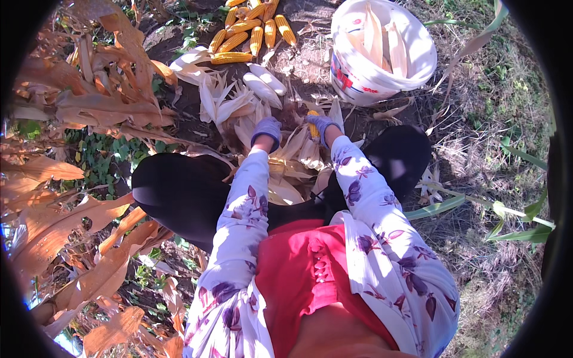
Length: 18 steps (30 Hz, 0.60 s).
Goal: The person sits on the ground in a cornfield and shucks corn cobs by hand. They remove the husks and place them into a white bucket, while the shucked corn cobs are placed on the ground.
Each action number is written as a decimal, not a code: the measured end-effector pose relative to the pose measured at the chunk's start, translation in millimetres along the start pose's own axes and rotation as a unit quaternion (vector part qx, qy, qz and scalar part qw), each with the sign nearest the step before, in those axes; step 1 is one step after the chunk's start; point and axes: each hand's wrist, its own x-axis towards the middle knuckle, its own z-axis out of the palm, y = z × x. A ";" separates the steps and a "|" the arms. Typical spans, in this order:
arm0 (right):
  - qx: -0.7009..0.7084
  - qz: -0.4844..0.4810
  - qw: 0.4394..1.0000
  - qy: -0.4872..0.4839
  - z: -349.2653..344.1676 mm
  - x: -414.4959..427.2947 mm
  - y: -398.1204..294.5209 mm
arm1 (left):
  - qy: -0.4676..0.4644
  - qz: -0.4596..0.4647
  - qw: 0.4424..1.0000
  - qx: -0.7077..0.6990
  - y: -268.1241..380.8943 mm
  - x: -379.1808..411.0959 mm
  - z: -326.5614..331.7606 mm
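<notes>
My right hand (323,125), in a grey-purple knit glove, grips a yellow corn cob (314,129) with its kernels bare. Level with it, my gloved left hand (267,129) is over the pale corn husks (244,127); its fingertips are hidden, so its grip is unclear. Just beyond my left hand, two pale ears of corn (264,85) in their husks lie side by side. Farther out is a pile of husked yellow corn cobs (244,33). More loose husks (286,188) cover the ground between my legs.
A white plastic bucket (382,85) with red and blue print stands ahead to the right, holding several ears in dry husks (374,36). Dry brown corn stalks and leaves (107,107) crowd the left side. Dry grass (488,147) and a green-leaved stalk (506,208) lie to the right.
</notes>
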 end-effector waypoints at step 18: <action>0.005 -0.215 0.943 -0.254 -20.4 -149.9 -195.6 | -0.035 -0.021 0.987 -0.156 32.9 25.6 -6.5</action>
